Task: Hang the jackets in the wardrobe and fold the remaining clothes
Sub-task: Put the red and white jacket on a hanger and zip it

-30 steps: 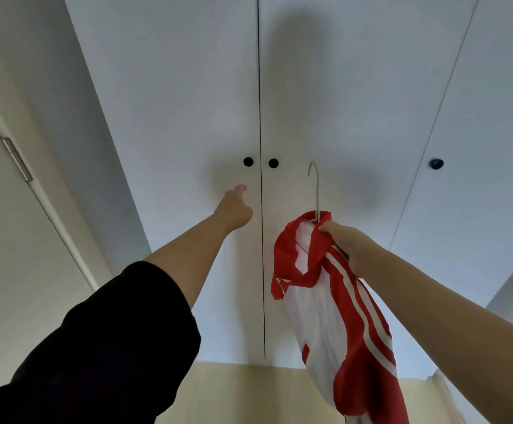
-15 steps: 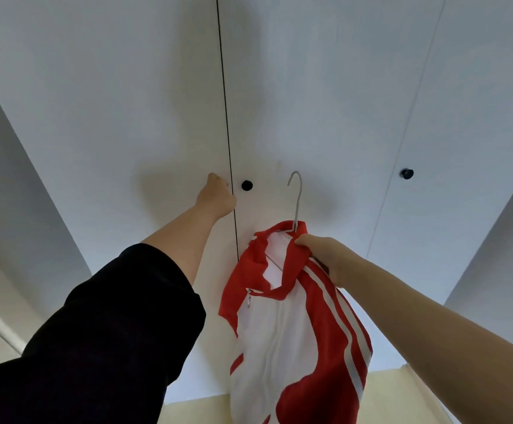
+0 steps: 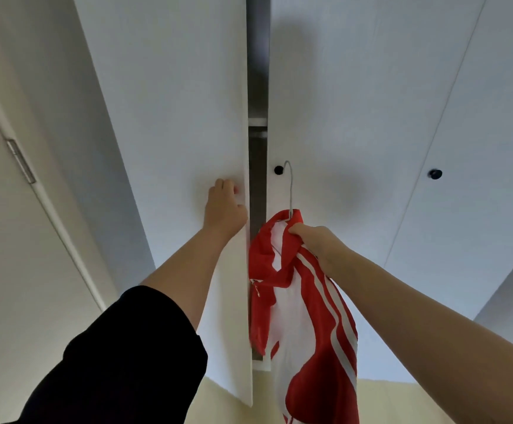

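Note:
A red and white jacket (image 3: 307, 316) hangs from a metal hanger whose hook (image 3: 290, 185) sticks up above the collar. My right hand (image 3: 313, 237) grips the jacket's collar and the hanger top. My left hand (image 3: 224, 206) is closed around the knob of the white left wardrobe door (image 3: 169, 123); the knob is hidden under the fingers. That door stands ajar, and a dark gap (image 3: 258, 87) shows a shelf edge and part of a rail inside.
The right wardrobe door (image 3: 356, 102) is closed, with a black knob (image 3: 278, 170). A further door on the right has another black knob (image 3: 435, 173). A room door with a hinge (image 3: 21, 160) stands at left. Beige floor shows below.
My left hand reached the left knob, closed on it and pulled the door open a little, exposing the wardrobe's interior. The jacket stayed in my right hand.

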Demonstrator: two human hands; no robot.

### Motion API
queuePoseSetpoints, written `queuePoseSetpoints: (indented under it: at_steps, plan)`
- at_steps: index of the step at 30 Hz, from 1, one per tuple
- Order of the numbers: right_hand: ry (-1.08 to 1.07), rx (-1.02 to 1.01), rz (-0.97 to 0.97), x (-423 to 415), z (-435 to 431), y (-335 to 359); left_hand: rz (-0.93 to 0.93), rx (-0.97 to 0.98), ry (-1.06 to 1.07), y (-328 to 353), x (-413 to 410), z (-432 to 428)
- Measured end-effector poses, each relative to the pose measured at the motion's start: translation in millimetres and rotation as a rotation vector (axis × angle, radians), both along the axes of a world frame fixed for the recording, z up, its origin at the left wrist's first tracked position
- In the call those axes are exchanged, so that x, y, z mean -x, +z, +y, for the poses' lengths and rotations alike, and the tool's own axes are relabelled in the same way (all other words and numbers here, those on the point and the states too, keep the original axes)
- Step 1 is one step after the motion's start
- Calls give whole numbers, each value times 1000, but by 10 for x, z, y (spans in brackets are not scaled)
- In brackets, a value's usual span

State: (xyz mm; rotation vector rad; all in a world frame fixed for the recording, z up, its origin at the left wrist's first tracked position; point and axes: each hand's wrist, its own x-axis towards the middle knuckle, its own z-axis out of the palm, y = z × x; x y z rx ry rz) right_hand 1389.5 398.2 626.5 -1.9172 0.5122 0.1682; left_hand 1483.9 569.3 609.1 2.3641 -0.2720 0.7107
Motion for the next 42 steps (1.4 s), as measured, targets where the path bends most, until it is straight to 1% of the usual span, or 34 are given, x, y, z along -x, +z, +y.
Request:
queuePoseSetpoints:
  at_steps: [3, 5, 9, 11, 13, 15, 18, 21, 23, 26, 27, 28, 29, 30, 31, 32, 33, 34, 35, 36, 37, 38, 39, 40, 42]
  plan:
    - [27, -14, -34, 152, 206, -64, -120, 123, 2, -23, 425, 341]
    - [32, -37, -51, 258, 344, -86, -165, 226, 21, -44, 687, 633]
    - [49, -42, -89, 386, 660, -74, -80, 447, 162, -99, 1001, 1323]
    - [56, -21, -91, 414, 859, -43, -79, 491, 259, -124, 1054, 1685]
    - [53, -22, -92, 408, 1090, -20, -125, 412, 399, -186, 1086, 2044]
    - [37, -39, -87, 375, 1333, -9, -137, 405, 461, -250, 1124, 2391]
    - [4, -98, -83, 306, 1721, -10, -70, 431, 441, -257, 1176, 2886]
    - [-18, -143, -70, 266, 2118, -28, 51, 377, 423, -203, 1185, 3312]
    - [-51, -231, -89, 246, 2342, -81, 115, 332, 399, -187, 1197, 3489]
    - [-84, -333, -109, 220, 2609, -174, 125, 277, 395, -170, 1242, 3560]
    - [-85, -353, -113, 213, 2685, -192, 68, 252, 409, -178, 1274, 3543]
    - [-86, -376, -113, 207, 2749, -206, -37, 220, 425, -186, 1312, 3507]
    - [-90, -403, -110, 194, 2800, -214, -183, 177, 427, -187, 1358, 3457]
    - [-92, -425, -101, 191, 2842, -211, -324, 140, 391, -171, 1418, 3393]
    - [-87, -436, -87, 194, 2875, -203, -408, 90, 326, -165, 1458, 3320]
    - [-79, -438, -65, 197, 2899, -194, -395, 51, 216, -144, 1481, 3249]
    - [-70, -446, -49, 197, 2915, -187, -243, 50, 92, -91, 1490, 3171]
    - [-62, -458, -39, 198, 2936, -186, 34, 63, -24, -28, 1490, 3086]
    - [-54, -470, -40, 199, 2956, -185, 349, 56, -142, 8, 1482, 3007]
    - [-50, -477, -45, 199, 2971, -188, 610, 1, -232, 38, 1474, 2926]
    - [-51, -484, -50, 195, 2979, -198, 766, -92, -305, 47, 1458, 2849]
    - [-54, -490, -54, 191, 2980, -207, 834, -191, -350, 32, 1427, 2786]
    - [-53, -495, -58, 185, 2971, -221, 846, -267, -360, 3, 1389, 2747]
    - [-50, -495, -60, 178, 2955, -233, 840, -294, -360, -22, 1350, 2722]
    - [-45, -480, -51, 139, 2880, -265, 846, -265, -372, -83, 1273, 2684]
